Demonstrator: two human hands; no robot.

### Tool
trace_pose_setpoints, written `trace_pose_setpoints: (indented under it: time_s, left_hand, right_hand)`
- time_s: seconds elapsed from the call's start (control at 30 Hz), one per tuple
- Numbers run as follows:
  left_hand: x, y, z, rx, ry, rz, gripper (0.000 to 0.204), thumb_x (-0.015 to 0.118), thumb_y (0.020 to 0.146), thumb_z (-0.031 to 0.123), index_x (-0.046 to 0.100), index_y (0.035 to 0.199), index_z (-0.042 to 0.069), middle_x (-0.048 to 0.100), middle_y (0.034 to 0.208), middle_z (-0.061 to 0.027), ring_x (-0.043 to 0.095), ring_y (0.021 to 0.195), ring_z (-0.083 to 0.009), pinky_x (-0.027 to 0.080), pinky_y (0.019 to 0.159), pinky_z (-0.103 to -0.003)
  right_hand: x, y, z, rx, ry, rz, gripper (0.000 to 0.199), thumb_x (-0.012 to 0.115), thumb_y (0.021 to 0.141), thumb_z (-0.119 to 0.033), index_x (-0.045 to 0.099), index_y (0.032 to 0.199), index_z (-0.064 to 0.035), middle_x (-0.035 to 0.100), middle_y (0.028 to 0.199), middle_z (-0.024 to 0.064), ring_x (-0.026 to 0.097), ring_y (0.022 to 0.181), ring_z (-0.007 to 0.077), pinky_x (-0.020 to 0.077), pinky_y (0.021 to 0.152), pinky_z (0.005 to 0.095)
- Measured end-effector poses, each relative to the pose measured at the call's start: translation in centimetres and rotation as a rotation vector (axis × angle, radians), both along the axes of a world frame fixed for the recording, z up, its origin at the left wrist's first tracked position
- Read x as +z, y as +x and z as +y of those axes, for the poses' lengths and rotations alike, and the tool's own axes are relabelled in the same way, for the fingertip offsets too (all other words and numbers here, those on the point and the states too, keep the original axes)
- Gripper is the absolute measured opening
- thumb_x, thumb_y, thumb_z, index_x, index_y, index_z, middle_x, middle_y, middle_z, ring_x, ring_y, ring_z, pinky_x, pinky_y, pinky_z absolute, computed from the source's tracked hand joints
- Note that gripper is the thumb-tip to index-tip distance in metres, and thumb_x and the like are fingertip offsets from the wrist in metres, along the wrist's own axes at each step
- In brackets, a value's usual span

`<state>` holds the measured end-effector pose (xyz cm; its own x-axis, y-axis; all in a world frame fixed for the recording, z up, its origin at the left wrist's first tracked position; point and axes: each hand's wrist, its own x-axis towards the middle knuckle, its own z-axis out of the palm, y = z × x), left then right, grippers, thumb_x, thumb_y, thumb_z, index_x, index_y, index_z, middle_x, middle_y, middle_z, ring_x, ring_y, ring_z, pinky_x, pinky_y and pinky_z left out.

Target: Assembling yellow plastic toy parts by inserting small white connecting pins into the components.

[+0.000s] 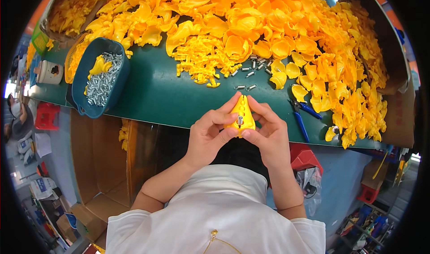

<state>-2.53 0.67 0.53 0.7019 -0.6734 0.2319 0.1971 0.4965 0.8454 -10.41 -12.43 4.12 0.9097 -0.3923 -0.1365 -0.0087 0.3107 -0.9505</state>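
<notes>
Between my two hands, at the table's near edge, is a pear-shaped yellow plastic piece [243, 105] with a row of holes down its middle. A small metal spring [240, 120] sits in its lower part. My left hand [210, 127] grips its left side with thumb and fingers, the fingertips close to the spring. From the right, my right hand [270, 129] closes on the other side, its thumb at the lower edge. Beyond my hands lie several loose springs [251, 74] on the green table [156, 92], next to a pile of small yellow clip-like parts [201, 59].
A large heap of curved yellow plastic shells [242, 23] spreads across the back and right. At left stands a teal basin [124, 72] of springs with a yellow piece on top. Blue-handled pliers [301, 121] lie at right. Cardboard boxes [98, 160] stand below the table.
</notes>
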Motion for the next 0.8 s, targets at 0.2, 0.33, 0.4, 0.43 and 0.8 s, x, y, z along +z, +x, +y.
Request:
trace_pose_setpoints:
  time_s: [0.2,0.33,0.4,0.43,0.8]
  left_hand:
    - [-0.2,0.4,0.6,-0.052,0.09,-0.038,0.024,0.062,0.084,0.001,0.054,0.107,0.003,0.032,0.14,-0.026,0.04,0.126,-0.0231,0.041,0.095,-0.032]
    - [0.0,0.2,0.3,-0.095,0.055,-0.004,0.037,0.07,0.078,0.002,0.052,0.11,0.004,0.031,0.142,-0.0243,0.039,0.127,-0.0238,0.04,0.096,-0.032]
    - [0.7,0.3,0.0,-0.105,0.106,-0.138,0.054,0.078,0.069,0.003,0.05,0.116,0.007,0.028,0.144,-0.0231,0.037,0.13,-0.025,0.04,0.096,-0.031]
    - [0.2,0.0,-0.5,-0.029,0.151,-0.214,0.061,0.081,0.064,0.005,0.052,0.118,0.008,0.036,0.139,-0.0186,0.044,0.124,-0.0232,0.04,0.096,-0.03]
    - [0.9,0.4,1.4,0.054,0.301,-0.36,0.051,0.075,0.072,0.006,0.057,0.12,0.008,0.047,0.119,-0.009,0.051,0.109,-0.0207,0.045,0.09,-0.031]
  right_hand:
    - [0.0,0.4,-0.5,0.046,0.144,0.078,0.064,0.075,0.065,0.0,0.047,0.123,0.0029,0.051,0.112,0.0076,0.052,0.102,0.0183,0.0445,0.09,0.0301]
    - [-0.2,0.4,-0.5,0.017,0.192,0.1,0.074,0.078,0.062,-0.002,0.042,0.126,-0.0003,0.05,0.114,0.0075,0.052,0.102,0.0175,0.0447,0.089,0.0304]
    - [0.0,0.6,-0.1,0.047,0.27,0.062,0.082,0.08,0.06,-0.003,0.037,0.13,-0.0033,0.049,0.112,0.0061,0.051,0.101,0.0165,0.0439,0.089,0.0299]
    - [-0.5,0.4,0.3,0.097,0.225,0.052,0.085,0.08,0.06,-0.004,0.034,0.131,-0.0045,0.048,0.109,0.0047,0.051,0.1,0.0161,0.0431,0.089,0.0292]
    - [-1.5,0.0,0.0,0.073,-0.022,-0.22,0.031,0.071,0.072,0.006,0.062,0.101,0.0001,0.056,0.111,0.0129,0.055,0.103,0.018,0.0443,0.089,0.0289]
